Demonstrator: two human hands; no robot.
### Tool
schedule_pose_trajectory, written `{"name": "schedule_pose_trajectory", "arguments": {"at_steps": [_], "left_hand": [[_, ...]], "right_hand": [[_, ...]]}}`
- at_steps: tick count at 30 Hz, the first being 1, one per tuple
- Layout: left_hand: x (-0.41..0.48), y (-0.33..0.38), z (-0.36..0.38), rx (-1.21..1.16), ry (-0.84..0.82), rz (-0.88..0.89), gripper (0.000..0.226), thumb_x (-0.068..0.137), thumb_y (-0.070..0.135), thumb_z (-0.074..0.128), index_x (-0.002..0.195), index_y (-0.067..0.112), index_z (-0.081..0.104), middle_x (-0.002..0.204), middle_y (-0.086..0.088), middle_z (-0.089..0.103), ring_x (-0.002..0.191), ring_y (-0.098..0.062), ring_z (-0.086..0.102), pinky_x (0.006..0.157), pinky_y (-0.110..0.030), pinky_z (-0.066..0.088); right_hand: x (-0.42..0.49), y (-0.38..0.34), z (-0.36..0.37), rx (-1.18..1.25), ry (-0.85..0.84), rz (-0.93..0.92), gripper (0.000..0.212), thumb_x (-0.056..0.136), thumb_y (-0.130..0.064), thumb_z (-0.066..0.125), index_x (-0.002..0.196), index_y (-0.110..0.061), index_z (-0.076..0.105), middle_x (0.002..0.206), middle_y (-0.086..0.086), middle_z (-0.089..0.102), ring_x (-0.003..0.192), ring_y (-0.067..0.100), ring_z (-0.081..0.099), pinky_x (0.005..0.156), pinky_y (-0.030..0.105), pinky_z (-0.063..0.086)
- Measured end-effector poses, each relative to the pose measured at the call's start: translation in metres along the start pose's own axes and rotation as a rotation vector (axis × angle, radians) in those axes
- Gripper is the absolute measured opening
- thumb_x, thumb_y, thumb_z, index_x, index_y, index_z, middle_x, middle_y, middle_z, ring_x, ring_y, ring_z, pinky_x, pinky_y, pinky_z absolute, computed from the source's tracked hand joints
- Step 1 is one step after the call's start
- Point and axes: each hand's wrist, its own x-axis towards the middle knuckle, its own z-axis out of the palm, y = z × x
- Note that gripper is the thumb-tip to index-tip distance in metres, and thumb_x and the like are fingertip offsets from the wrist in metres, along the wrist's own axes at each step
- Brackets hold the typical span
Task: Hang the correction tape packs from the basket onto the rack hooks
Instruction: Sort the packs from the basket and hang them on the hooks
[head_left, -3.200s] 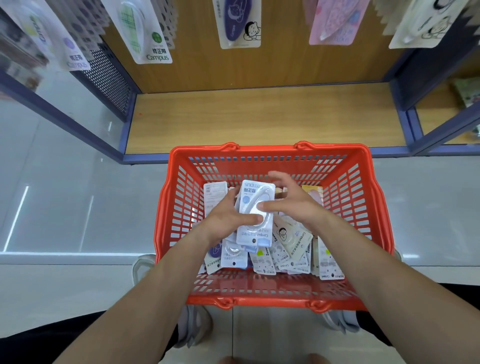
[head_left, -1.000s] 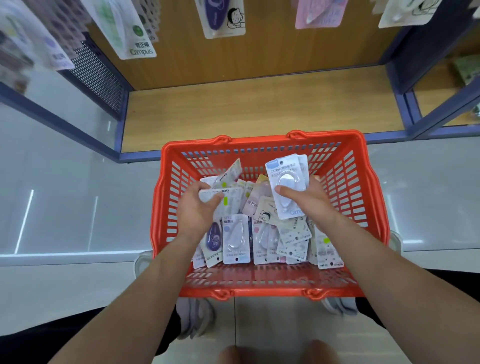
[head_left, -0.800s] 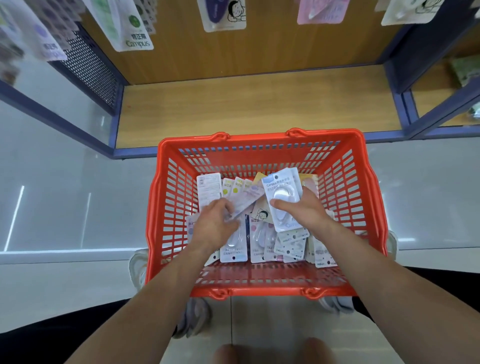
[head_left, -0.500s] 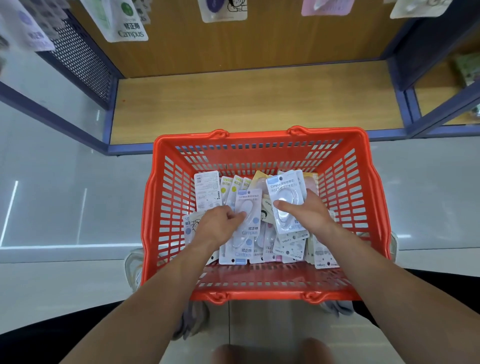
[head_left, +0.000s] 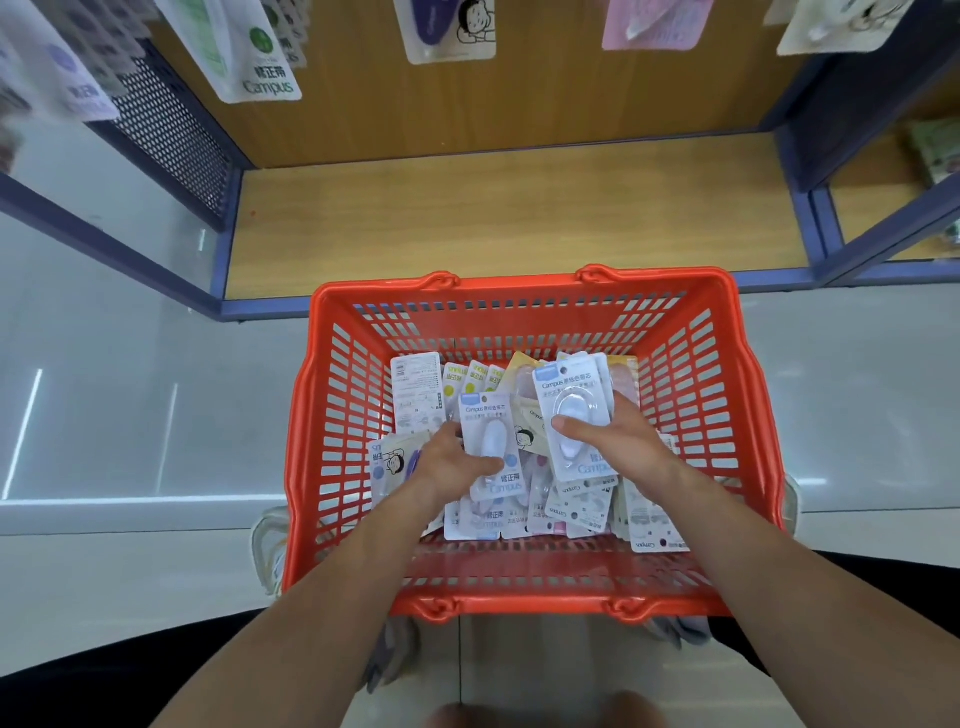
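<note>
Both hands inside red basket (head_left: 519, 283). Left hand (head_left: 447, 467): fingers pinch white pack (head_left: 491, 441), thumb on its front. Right hand (head_left: 618, 447): thumb across blister of second pack (head_left: 571, 405), fingers curled behind. Loose packs (head_left: 582, 512) heaped underneath in basket.

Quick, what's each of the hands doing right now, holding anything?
Left hand: holding a pack, thumb across it.
Right hand: holding a second pack, thumb on its blister.
</note>
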Motion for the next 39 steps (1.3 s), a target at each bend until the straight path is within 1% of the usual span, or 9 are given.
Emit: {"name": "schedule_pose_trajectory", "arguments": {"at_steps": [3, 8, 12, 17, 21, 25, 28, 34, 39], "left_hand": [[-0.012, 0.007, -0.011, -0.111, 0.028, 0.044, 0.055, 0.085, 0.014, 0.083, 0.126, 0.020, 0.047, 0.111, -0.002, 0.066, 0.095, -0.020, 0.068, 0.073, -0.041, 0.061], [-0.045, 0.044, -0.038, -0.386, 0.042, 0.136, 0.074, 0.062, 0.017, 0.096, 0.125, 0.017, 0.059, 0.114, -0.008, 0.076, 0.103, -0.031, 0.074, 0.094, -0.057, 0.058], [-0.091, 0.080, -0.055, -0.440, -0.008, 0.239, 0.052, 0.075, 0.003, 0.088, 0.122, 0.010, 0.066, 0.109, -0.009, 0.079, 0.102, -0.030, 0.076, 0.097, -0.051, 0.057], [-0.159, 0.112, -0.072, -0.515, 0.035, 0.416, 0.041, 0.086, -0.001, 0.077, 0.121, 0.014, 0.062, 0.105, -0.006, 0.079, 0.094, -0.024, 0.077, 0.076, -0.038, 0.063], [-0.205, 0.122, -0.077, -0.450, 0.101, 0.544, 0.039, 0.088, 0.012, 0.079, 0.118, 0.026, 0.059, 0.105, 0.004, 0.079, 0.096, -0.019, 0.077, 0.087, -0.044, 0.061], [-0.233, 0.128, -0.076, -0.372, 0.198, 0.662, 0.037, 0.089, 0.025, 0.079, 0.115, 0.038, 0.056, 0.106, 0.015, 0.075, 0.095, -0.001, 0.073, 0.087, -0.030, 0.057], [-0.241, 0.128, -0.075, -0.404, 0.228, 0.685, 0.034, 0.090, 0.022, 0.078, 0.108, 0.040, 0.056, 0.099, 0.021, 0.075, 0.092, 0.002, 0.072, 0.084, -0.028, 0.056], [-0.243, 0.121, -0.071, -0.452, 0.247, 0.662, 0.034, 0.090, 0.023, 0.078, 0.115, 0.034, 0.056, 0.109, 0.009, 0.075, 0.091, -0.004, 0.074, 0.077, -0.026, 0.054], [-0.242, 0.116, -0.063, -0.470, 0.232, 0.628, 0.032, 0.091, 0.025, 0.077, 0.116, 0.032, 0.058, 0.109, 0.009, 0.075, 0.096, -0.009, 0.074, 0.088, -0.034, 0.058]], "right_hand": [[-0.007, -0.008, 0.002, 0.049, -0.010, -0.024, 0.034, 0.088, -0.027, 0.081, 0.118, -0.035, 0.066, 0.108, -0.016, 0.076, 0.100, 0.004, 0.072, 0.087, 0.030, 0.054], [-0.028, -0.047, 0.004, 0.222, 0.008, -0.059, 0.054, 0.083, -0.031, 0.084, 0.131, -0.032, 0.058, 0.119, -0.010, 0.073, 0.109, 0.013, 0.071, 0.088, 0.036, 0.057], [-0.059, -0.094, 0.006, 0.390, -0.149, -0.064, 0.058, 0.079, -0.031, 0.079, 0.133, -0.021, 0.063, 0.123, 0.008, 0.074, 0.112, 0.032, 0.071, 0.095, 0.052, 0.057], [-0.104, -0.142, 0.008, 0.522, -0.178, -0.184, 0.061, 0.078, -0.024, 0.073, 0.135, -0.008, 0.059, 0.124, 0.018, 0.071, 0.108, 0.034, 0.072, 0.081, 0.044, 0.061], [-0.137, -0.163, 0.013, 0.594, -0.205, -0.275, 0.061, 0.079, -0.027, 0.074, 0.133, -0.004, 0.059, 0.125, 0.020, 0.071, 0.108, 0.033, 0.072, 0.083, 0.045, 0.063], [-0.162, -0.178, 0.022, 0.643, -0.229, -0.324, 0.051, 0.085, -0.020, 0.063, 0.133, -0.002, 0.059, 0.123, 0.018, 0.072, 0.108, 0.031, 0.072, 0.084, 0.042, 0.063], [-0.172, -0.182, 0.025, 0.663, -0.230, -0.339, 0.050, 0.087, -0.018, 0.061, 0.134, -0.004, 0.057, 0.126, 0.018, 0.071, 0.111, 0.032, 0.071, 0.087, 0.043, 0.062], [-0.172, -0.170, 0.018, 0.650, -0.227, -0.350, 0.063, 0.082, -0.016, 0.075, 0.141, -0.009, 0.053, 0.130, 0.018, 0.069, 0.115, 0.038, 0.068, 0.084, 0.050, 0.061], [-0.171, -0.160, 0.018, 0.648, -0.255, -0.323, 0.052, 0.085, -0.011, 0.065, 0.136, -0.009, 0.059, 0.125, 0.018, 0.071, 0.104, 0.034, 0.074, 0.069, 0.043, 0.062]]}}
